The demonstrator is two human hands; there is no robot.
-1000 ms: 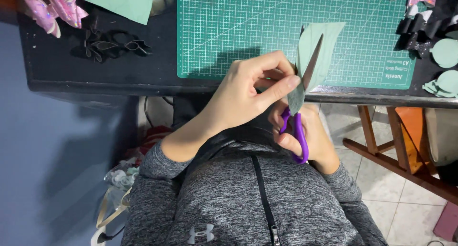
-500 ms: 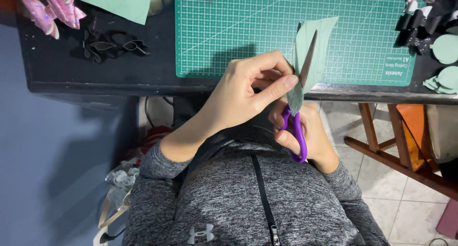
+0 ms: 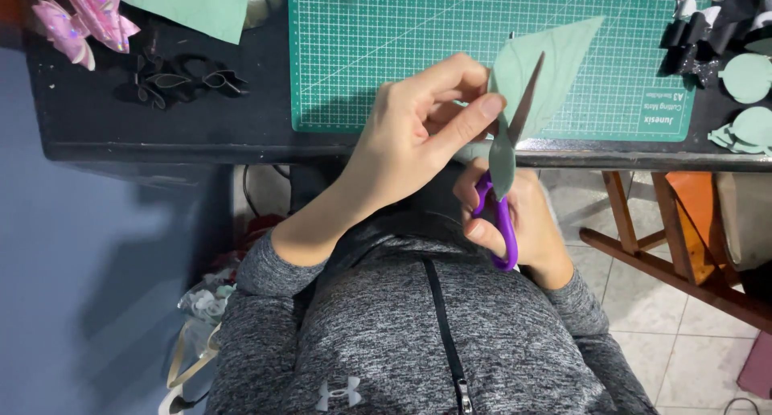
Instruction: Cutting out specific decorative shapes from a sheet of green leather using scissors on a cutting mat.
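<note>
Head camera shows your left hand (image 3: 414, 133) pinching a pale green sheet (image 3: 535, 77) between thumb and fingers over the front edge of the cutting mat (image 3: 362, 53), while your right hand (image 3: 515, 222) grips purple scissors (image 3: 505, 182), blades biting into the sheet.

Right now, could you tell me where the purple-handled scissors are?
In the head view, right of centre: the right hand holds the purple-handled scissors at the table's near edge, blades cutting the green sheet pinched by the left hand.
</note>
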